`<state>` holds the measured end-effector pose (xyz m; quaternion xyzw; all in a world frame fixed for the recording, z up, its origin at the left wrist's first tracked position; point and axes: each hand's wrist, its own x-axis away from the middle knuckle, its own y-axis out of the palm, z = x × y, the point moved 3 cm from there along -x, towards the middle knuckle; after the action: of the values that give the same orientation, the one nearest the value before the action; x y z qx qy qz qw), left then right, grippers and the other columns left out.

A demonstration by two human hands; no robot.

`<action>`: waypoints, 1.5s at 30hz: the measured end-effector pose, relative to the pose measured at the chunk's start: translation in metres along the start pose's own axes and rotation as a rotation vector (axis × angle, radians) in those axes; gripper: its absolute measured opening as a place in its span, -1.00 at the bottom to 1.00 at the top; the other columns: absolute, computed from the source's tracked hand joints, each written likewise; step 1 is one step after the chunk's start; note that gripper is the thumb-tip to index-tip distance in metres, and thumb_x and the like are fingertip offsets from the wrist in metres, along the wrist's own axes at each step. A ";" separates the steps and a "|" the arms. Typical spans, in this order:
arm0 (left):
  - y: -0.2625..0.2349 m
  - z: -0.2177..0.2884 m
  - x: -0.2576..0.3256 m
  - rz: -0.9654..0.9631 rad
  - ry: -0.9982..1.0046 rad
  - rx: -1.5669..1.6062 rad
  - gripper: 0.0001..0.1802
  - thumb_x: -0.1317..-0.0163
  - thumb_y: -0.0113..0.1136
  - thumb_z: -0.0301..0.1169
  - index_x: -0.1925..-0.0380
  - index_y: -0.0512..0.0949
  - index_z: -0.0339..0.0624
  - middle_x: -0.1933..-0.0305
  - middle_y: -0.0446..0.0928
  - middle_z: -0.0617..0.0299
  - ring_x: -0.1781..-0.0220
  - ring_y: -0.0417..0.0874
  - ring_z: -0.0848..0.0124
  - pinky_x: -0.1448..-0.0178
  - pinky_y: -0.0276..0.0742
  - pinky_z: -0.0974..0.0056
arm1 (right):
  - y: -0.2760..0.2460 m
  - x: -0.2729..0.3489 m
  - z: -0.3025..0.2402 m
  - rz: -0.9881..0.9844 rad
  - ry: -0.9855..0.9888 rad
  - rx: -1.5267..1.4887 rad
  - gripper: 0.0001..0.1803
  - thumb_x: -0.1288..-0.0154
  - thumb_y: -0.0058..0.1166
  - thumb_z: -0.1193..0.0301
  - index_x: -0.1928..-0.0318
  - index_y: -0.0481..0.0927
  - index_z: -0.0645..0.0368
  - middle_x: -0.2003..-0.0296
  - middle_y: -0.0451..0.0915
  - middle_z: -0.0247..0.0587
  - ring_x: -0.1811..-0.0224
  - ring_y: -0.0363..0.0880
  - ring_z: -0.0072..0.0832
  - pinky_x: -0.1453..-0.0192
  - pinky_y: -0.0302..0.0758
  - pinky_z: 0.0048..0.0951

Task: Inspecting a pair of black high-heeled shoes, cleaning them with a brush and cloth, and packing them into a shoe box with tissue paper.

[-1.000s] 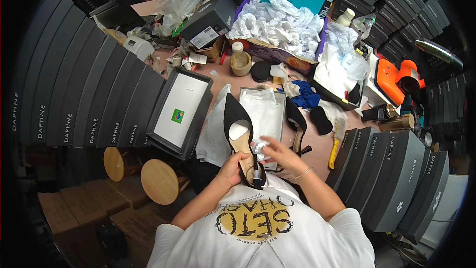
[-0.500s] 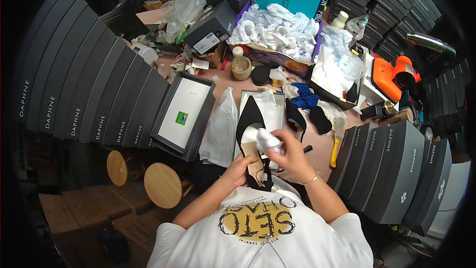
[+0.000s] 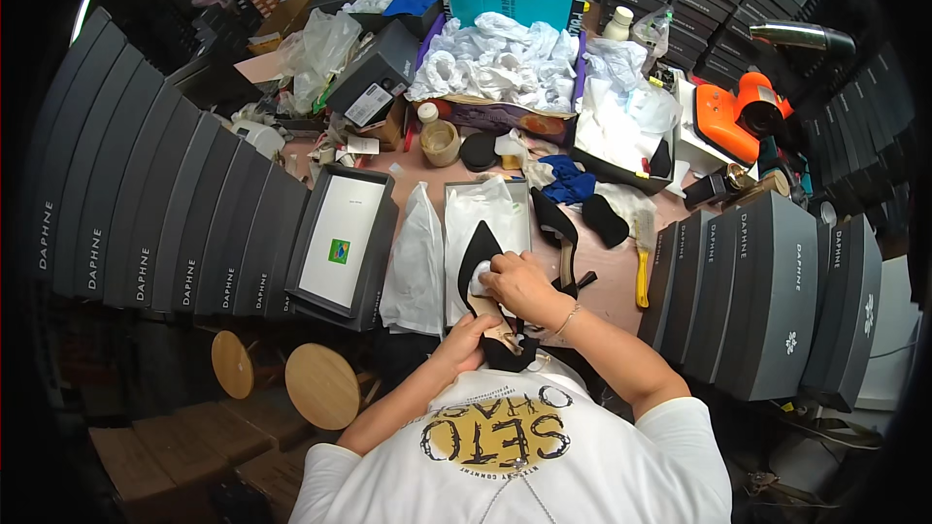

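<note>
One black shoe (image 3: 476, 250), pointing forward, long axis leaning slightly left

A: What sits around the black pointed slingback shoe (image 3: 474, 250)?

B: Behind its toe, the grey cardboard shoebox (image 3: 530, 209), with white tissue paper (image 3: 476, 204) inside. To the right on the pink tabletop (image 3: 612, 277), another black pointed shoe (image 3: 551, 215), then a yellow-handled brush (image 3: 643, 277), then a row of dark grey boxes (image 3: 777, 296).

A: Left?

B: A white paper sheet (image 3: 412, 267), an open dark grey box (image 3: 382, 233), then more dark grey boxes (image 3: 165, 204).

A: Farther back?

B: A round jar (image 3: 440, 144), then a purple box (image 3: 485, 116) holding crumpled white paper (image 3: 505, 58).
</note>
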<state>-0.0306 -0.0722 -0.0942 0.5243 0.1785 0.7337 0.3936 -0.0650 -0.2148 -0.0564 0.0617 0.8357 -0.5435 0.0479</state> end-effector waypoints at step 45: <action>0.019 0.011 -0.014 0.174 0.452 -0.505 -0.52 -0.20 0.13 -0.53 -0.10 0.21 -0.15 0.30 0.40 0.26 0.35 0.48 0.49 0.27 0.49 0.36 | 0.012 0.205 0.164 0.805 1.114 -0.258 -0.42 -0.25 -0.02 0.47 -0.31 0.27 0.11 0.34 0.53 0.01 0.32 0.53 -0.21 0.16 0.46 -0.31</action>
<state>-0.0264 -0.0968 -0.0862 0.2478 0.0287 0.8832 0.3972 -0.2638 -0.3499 -0.1634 0.6298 0.7060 -0.2672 -0.1831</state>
